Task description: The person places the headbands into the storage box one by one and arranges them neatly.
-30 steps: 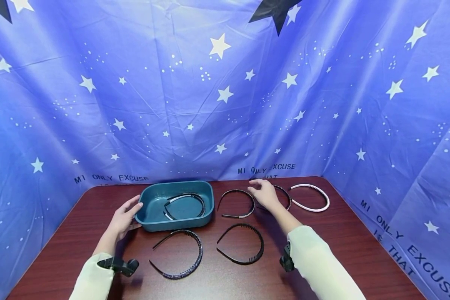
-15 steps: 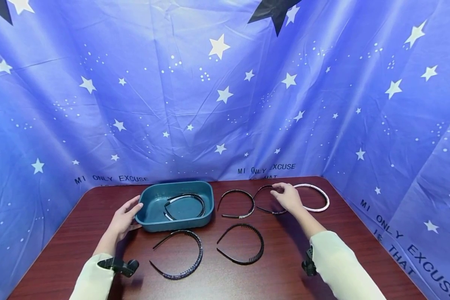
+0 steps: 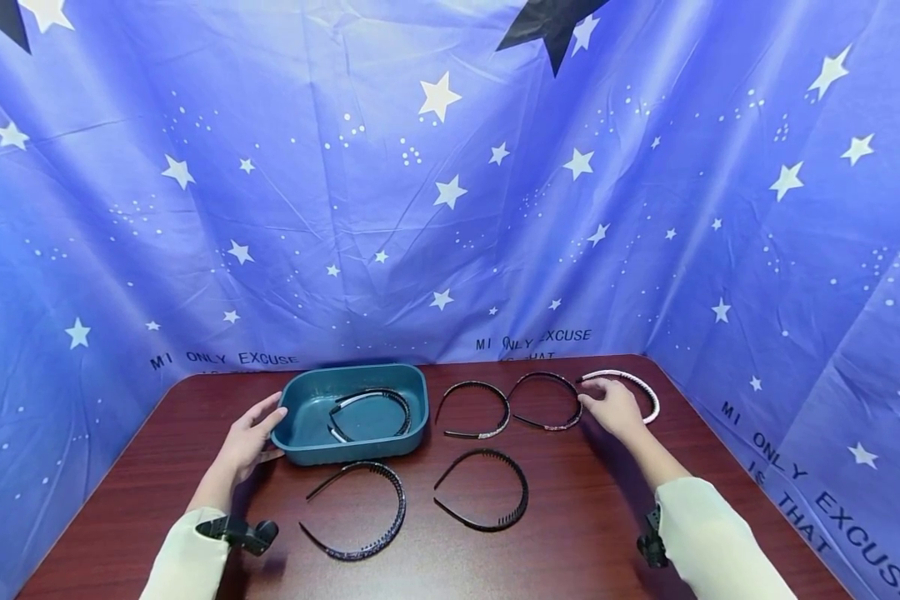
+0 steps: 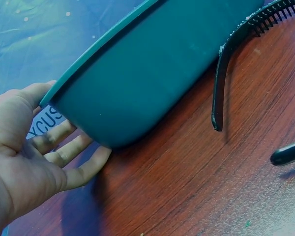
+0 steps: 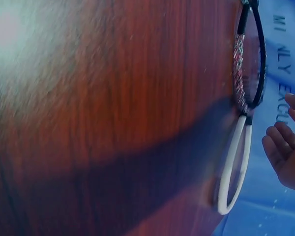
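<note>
My left hand [image 3: 247, 437] holds the left end of a teal plastic box [image 3: 345, 452], thumb at the rim and fingers against the outer wall. Black and silver headbands [image 3: 407, 410] lie in the box. Over a white headband [image 3: 651, 393] at the back right, my right hand [image 3: 613, 407] hovers with loosely bent fingers and nothing in them. The right wrist view shows this hand apart from the white headband [image 5: 226, 177]. Just left of it lies a black headband with reddish glitter [image 3: 566, 427].
Another glittery headband [image 3: 507, 408] lies right of the box. Nearer the front are a plain black toothed headband [image 3: 525, 485] and a dark sparkly one [image 3: 402, 500]. A blue starry cloth [image 3: 390, 208] hangs behind the reddish-brown table [image 3: 450, 567].
My right hand has moved right, passing over the reddish-glitter headband to the white one. The left hand stays on the box, and the headbands lie where they were.
</note>
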`<state>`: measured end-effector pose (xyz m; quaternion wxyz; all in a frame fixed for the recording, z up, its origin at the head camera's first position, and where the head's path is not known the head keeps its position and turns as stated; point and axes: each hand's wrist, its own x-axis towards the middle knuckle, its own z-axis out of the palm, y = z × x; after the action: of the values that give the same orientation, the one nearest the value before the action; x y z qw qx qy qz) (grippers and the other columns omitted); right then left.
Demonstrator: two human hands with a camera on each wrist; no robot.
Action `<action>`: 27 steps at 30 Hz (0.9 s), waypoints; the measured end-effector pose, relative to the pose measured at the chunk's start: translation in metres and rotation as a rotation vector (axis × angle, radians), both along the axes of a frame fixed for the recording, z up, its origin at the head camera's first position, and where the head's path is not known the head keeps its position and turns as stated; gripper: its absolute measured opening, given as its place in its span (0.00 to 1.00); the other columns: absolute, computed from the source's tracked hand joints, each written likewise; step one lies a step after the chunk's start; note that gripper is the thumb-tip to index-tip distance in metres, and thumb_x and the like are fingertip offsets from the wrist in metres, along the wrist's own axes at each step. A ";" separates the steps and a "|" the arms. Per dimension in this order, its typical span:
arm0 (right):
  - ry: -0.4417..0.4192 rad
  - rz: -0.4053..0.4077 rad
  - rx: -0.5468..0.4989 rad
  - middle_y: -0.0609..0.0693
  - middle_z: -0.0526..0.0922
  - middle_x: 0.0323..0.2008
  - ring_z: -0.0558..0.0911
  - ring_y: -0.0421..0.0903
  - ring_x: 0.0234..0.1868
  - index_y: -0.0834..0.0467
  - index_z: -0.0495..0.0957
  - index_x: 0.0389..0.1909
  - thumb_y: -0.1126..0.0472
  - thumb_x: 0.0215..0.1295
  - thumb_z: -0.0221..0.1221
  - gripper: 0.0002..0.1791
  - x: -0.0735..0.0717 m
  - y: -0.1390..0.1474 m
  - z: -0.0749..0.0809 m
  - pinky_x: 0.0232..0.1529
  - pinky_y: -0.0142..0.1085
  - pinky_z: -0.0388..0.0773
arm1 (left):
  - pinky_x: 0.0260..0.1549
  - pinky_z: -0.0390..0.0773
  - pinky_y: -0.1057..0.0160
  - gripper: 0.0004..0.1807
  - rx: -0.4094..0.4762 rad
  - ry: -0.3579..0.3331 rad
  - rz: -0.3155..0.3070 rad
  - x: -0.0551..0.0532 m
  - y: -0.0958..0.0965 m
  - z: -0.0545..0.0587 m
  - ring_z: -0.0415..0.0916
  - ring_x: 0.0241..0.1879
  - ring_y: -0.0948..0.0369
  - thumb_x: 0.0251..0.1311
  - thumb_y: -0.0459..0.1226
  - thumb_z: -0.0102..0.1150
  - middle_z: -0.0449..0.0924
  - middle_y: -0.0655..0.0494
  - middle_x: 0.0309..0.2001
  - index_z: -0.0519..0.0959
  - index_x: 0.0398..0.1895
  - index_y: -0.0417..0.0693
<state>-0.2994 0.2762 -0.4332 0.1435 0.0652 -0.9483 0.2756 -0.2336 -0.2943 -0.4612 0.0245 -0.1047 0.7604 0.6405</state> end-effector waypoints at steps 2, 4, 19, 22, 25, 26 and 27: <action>0.001 -0.009 0.023 0.66 0.80 0.47 0.76 0.64 0.50 0.67 0.78 0.46 0.61 0.59 0.59 0.17 0.001 0.007 -0.003 0.49 0.55 0.71 | 0.45 0.80 0.50 0.38 0.001 0.003 0.001 0.000 0.000 0.000 0.62 0.59 0.47 0.66 0.54 0.47 0.48 0.40 0.71 0.49 0.74 0.52; 0.001 -0.010 0.041 0.66 0.80 0.46 0.75 0.64 0.50 0.67 0.79 0.45 0.61 0.58 0.59 0.17 0.003 0.013 -0.007 0.48 0.55 0.71 | 0.45 0.80 0.50 0.38 0.001 0.004 0.003 0.000 0.000 0.000 0.63 0.59 0.47 0.66 0.54 0.47 0.48 0.40 0.71 0.49 0.73 0.52; -0.084 -0.059 0.212 0.67 0.75 0.41 0.76 0.65 0.41 0.64 0.78 0.45 0.61 0.56 0.57 0.17 0.014 0.044 -0.019 0.39 0.58 0.73 | 0.42 0.81 0.52 0.36 0.005 -0.001 0.005 0.000 0.002 0.001 0.60 0.60 0.47 0.67 0.52 0.47 0.48 0.40 0.71 0.50 0.73 0.52; -0.047 -0.049 0.251 0.68 0.76 0.41 0.76 0.66 0.42 0.65 0.78 0.43 0.63 0.54 0.57 0.16 0.011 0.046 -0.022 0.40 0.58 0.73 | 0.42 0.81 0.52 0.36 0.009 -0.001 0.005 0.000 0.002 0.000 0.60 0.60 0.46 0.67 0.52 0.47 0.48 0.40 0.71 0.50 0.73 0.52; -0.014 -0.031 0.299 0.68 0.76 0.41 0.75 0.66 0.45 0.65 0.79 0.42 0.64 0.52 0.58 0.15 0.008 0.048 -0.023 0.43 0.58 0.72 | 0.43 0.81 0.52 0.37 0.012 0.000 0.006 0.000 0.001 0.000 0.59 0.61 0.45 0.66 0.53 0.47 0.48 0.40 0.71 0.49 0.73 0.52; -0.012 -0.027 0.314 0.68 0.77 0.41 0.74 0.66 0.46 0.65 0.79 0.41 0.64 0.52 0.58 0.15 0.006 0.048 -0.023 0.43 0.58 0.72 | 0.43 0.81 0.52 0.37 0.013 0.001 0.007 0.000 0.001 0.000 0.59 0.61 0.45 0.66 0.53 0.47 0.48 0.40 0.71 0.49 0.73 0.52; -0.012 -0.023 0.328 0.68 0.77 0.41 0.74 0.66 0.46 0.65 0.79 0.41 0.64 0.52 0.59 0.15 0.005 0.048 -0.024 0.44 0.57 0.72 | 0.43 0.81 0.52 0.37 0.014 0.001 0.007 0.000 0.001 0.000 0.59 0.61 0.45 0.66 0.53 0.47 0.48 0.40 0.71 0.49 0.73 0.52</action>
<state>-0.2939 0.3247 -0.4572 0.1283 0.0751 -0.9821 0.1156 -0.2338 -0.2930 -0.4613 0.0228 -0.1068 0.7555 0.6460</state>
